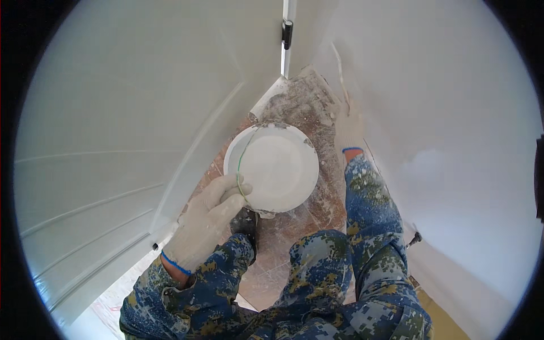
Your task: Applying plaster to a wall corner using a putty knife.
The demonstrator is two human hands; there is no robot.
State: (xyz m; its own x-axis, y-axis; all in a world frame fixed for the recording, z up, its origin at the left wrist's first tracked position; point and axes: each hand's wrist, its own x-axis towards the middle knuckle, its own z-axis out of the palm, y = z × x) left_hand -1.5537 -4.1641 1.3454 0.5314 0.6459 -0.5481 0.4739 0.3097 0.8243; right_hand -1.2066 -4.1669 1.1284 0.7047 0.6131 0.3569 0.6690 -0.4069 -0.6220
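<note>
A white round bucket (309, 190) stands on the dirty floor, with smooth whitish paste inside. A thin green wire handle (241, 161) crosses its left side. My left hand (211, 212), in a whitish glove with a blue cuff, is closed on that handle at the bucket's near left rim. My right hand (349, 127), gloved likewise, is at the right wall beyond the bucket. From its fingers a thin, slightly curved whitish strip (340, 68) extends along the wall, apparently a flat tool seen edge-on; its exact kind is unclear.
A pale door panel (153, 85) closes in the left side, with a black hinge (287, 34) at its far edge. The white wall (453, 113) rises at right. A dark doorstop-like piece (415, 239) juts out low. My black boot (244, 226) is beside the bucket.
</note>
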